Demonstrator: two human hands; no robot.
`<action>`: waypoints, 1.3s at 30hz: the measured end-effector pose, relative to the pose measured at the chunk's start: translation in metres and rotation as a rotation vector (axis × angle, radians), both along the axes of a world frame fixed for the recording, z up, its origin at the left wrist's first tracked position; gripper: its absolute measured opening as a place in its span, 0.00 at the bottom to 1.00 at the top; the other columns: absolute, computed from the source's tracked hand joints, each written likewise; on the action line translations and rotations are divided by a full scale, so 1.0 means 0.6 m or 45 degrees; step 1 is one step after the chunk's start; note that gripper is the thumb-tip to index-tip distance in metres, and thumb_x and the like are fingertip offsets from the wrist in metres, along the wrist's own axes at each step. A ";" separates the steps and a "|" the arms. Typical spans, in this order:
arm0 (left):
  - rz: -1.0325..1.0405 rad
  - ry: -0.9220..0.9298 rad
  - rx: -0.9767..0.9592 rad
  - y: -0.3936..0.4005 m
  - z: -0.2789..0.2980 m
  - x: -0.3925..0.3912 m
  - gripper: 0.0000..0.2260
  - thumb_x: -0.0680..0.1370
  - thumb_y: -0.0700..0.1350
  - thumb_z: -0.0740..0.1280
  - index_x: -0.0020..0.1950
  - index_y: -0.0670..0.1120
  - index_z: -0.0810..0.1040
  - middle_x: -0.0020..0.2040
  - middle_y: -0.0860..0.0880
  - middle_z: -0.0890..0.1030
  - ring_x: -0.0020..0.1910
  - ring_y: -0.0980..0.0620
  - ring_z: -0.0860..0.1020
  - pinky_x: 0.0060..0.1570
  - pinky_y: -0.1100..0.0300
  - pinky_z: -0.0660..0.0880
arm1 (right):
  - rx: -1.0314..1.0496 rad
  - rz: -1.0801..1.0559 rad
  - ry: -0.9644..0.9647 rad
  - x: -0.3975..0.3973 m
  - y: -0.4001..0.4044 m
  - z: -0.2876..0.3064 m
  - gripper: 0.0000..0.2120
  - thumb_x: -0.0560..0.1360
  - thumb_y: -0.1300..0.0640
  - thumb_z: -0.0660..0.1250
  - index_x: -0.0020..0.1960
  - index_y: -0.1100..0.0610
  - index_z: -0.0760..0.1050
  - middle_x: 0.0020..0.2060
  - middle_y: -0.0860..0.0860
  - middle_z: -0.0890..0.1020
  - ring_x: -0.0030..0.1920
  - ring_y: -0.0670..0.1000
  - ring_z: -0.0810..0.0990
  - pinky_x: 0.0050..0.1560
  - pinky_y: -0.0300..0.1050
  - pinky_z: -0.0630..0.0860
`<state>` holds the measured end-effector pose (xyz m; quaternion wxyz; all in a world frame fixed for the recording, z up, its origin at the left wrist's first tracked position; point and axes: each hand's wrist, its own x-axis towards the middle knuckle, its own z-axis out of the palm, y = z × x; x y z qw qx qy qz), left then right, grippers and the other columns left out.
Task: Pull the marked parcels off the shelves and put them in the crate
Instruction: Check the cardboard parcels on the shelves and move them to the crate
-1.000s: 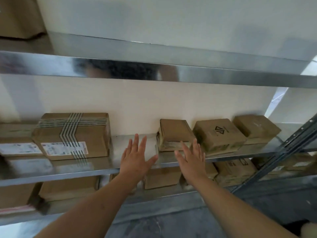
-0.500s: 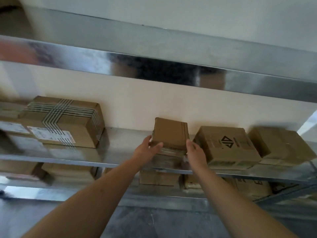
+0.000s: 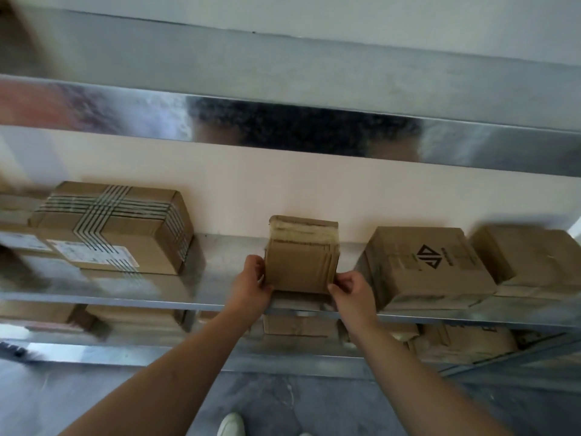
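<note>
A small brown cardboard parcel [image 3: 301,256] stands tipped up on the middle metal shelf [image 3: 220,269], its flat face turned towards me. My left hand [image 3: 251,284] grips its lower left edge and my right hand [image 3: 353,291] grips its lower right edge. Its bottom edge sits near the shelf's front lip. No mark is readable on it. The crate is out of view.
A large parcel with striped tape and a white label [image 3: 116,228] lies to the left. A box with a black logo [image 3: 424,265] and another box [image 3: 531,259] sit to the right. More parcels [image 3: 298,325] fill the lower shelf. An upper shelf [image 3: 283,127] overhangs.
My hands went from hovering open in front of the shelf to gripping the small parcel on both sides. The parcel has been tipped up from lying flat and drawn towards the shelf's front.
</note>
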<state>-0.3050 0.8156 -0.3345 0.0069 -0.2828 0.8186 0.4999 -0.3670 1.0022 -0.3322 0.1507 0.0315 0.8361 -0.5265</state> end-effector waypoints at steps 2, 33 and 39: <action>-0.048 -0.009 0.081 -0.002 -0.008 0.001 0.20 0.76 0.37 0.69 0.59 0.53 0.62 0.55 0.51 0.77 0.55 0.51 0.77 0.49 0.58 0.79 | 0.022 0.028 -0.041 -0.001 -0.006 -0.002 0.07 0.78 0.61 0.68 0.54 0.59 0.73 0.45 0.48 0.79 0.48 0.49 0.79 0.38 0.33 0.69; -0.135 0.205 0.509 -0.015 0.013 0.011 0.19 0.80 0.50 0.65 0.68 0.52 0.63 0.61 0.55 0.73 0.56 0.61 0.74 0.52 0.66 0.73 | -0.437 -0.041 -0.146 0.002 -0.009 0.033 0.10 0.81 0.63 0.57 0.54 0.51 0.74 0.50 0.52 0.81 0.51 0.49 0.81 0.47 0.47 0.82; 0.005 0.085 0.437 -0.013 0.027 -0.007 0.14 0.82 0.55 0.59 0.66 0.53 0.64 0.61 0.51 0.72 0.58 0.49 0.73 0.54 0.57 0.70 | -0.388 0.035 -0.195 -0.007 -0.009 0.034 0.06 0.80 0.54 0.64 0.56 0.54 0.72 0.53 0.54 0.81 0.54 0.54 0.82 0.51 0.47 0.81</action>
